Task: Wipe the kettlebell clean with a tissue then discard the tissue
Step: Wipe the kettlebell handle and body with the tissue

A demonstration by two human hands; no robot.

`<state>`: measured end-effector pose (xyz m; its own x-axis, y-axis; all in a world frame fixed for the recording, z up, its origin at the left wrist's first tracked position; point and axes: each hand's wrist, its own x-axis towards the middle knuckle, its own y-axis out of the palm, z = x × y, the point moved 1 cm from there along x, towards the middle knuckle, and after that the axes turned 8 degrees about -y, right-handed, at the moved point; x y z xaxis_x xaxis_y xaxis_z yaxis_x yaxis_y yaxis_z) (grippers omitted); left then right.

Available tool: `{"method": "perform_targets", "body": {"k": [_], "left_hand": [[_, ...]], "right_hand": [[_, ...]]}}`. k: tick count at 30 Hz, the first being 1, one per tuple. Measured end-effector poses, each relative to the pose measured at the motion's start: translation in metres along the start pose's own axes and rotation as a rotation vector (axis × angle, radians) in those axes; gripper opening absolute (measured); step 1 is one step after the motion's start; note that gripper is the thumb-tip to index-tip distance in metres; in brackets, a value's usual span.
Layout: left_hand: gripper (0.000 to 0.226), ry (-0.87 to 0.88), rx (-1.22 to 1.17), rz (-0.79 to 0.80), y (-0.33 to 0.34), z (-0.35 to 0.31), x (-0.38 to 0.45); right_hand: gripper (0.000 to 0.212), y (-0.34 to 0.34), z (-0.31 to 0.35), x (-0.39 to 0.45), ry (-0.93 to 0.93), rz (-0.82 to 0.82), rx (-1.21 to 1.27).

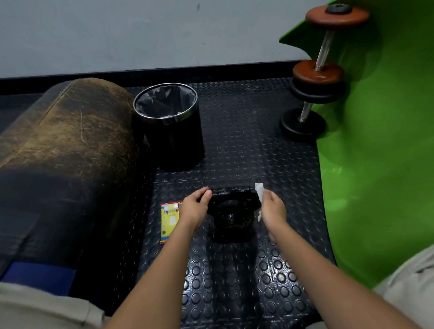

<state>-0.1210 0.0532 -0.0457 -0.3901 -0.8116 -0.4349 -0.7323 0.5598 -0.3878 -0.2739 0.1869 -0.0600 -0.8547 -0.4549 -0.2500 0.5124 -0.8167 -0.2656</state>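
The black, glossy cast kettlebell (232, 211) stands on the black studded rubber floor mat (242, 276), between the two hands. The left hand (194, 208) grips the left end of its handle, fingers curled over it. The right hand (272, 208) holds a crumpled white tissue (259, 191) against the handle's right end. The kettlebell's surface appears dark with brownish mottling on the body. A yellow and red flat packet (169, 221) lies just beside the left hand; its print is too small to read. A black cylindrical bin with a chrome rim (170, 126) stands beyond the kettlebell, well apart.
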Motion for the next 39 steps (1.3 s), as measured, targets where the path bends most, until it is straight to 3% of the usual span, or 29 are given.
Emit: {"method": "perform_targets", "body": {"k": [2,3,8,11,14,17,19,21,25,27,29,35,37,39], "left_hand": [[0.039,-0.003,-0.009,-0.007,0.001,-0.001,0.000],[0.039,-0.003,-0.009,-0.011,0.001,-0.001,0.000],[0.040,-0.006,-0.010,-0.017,0.002,-0.002,0.002],[0.041,-0.006,-0.016,-0.006,0.002,0.000,0.003],[0.042,-0.003,-0.002,0.003,0.000,0.000,0.001],[0.043,0.009,0.045,0.014,-0.001,-0.001,-0.001],[0.042,0.012,0.046,0.032,-0.001,-0.001,-0.001],[0.042,0.018,0.056,0.033,-0.002,-0.001,-0.001],[0.038,0.034,0.086,-0.020,-0.001,0.001,-0.002],[0.037,0.033,0.082,-0.028,-0.001,0.000,-0.004],[0.036,0.029,0.077,-0.032,-0.001,-0.002,-0.005],[0.037,0.015,0.046,-0.021,-0.002,-0.004,-0.011],[0.038,0.012,0.039,-0.020,-0.002,-0.005,-0.012],[0.039,0.001,0.032,-0.023,-0.002,-0.006,-0.013]], "right_hand": [[0.040,0.001,0.005,0.003,0.133,0.044,0.018],[0.041,0.003,0.008,0.002,0.113,0.048,-0.030],[0.035,0.011,0.015,-0.019,-0.461,0.001,-0.294],[0.035,0.005,0.003,-0.023,-0.594,0.004,-0.330],[0.036,0.000,0.001,-0.025,-0.464,-0.074,-0.216],[0.040,0.001,0.010,-0.014,-0.049,-0.045,-0.061],[0.039,0.002,0.017,-0.008,0.074,0.009,-0.064],[0.039,0.004,0.024,-0.006,-0.026,0.034,-0.184],[0.038,0.010,0.019,-0.005,-0.400,0.126,-0.316],[0.038,0.011,0.015,-0.003,-0.483,0.185,-0.340],[0.038,0.007,0.020,-0.003,-0.404,0.176,-0.281],[0.049,-0.001,0.029,0.003,0.082,0.197,0.001],[0.048,0.002,0.030,0.001,0.077,0.171,-0.066],[0.040,0.006,0.033,-0.005,-0.104,0.112,-0.238]]}}
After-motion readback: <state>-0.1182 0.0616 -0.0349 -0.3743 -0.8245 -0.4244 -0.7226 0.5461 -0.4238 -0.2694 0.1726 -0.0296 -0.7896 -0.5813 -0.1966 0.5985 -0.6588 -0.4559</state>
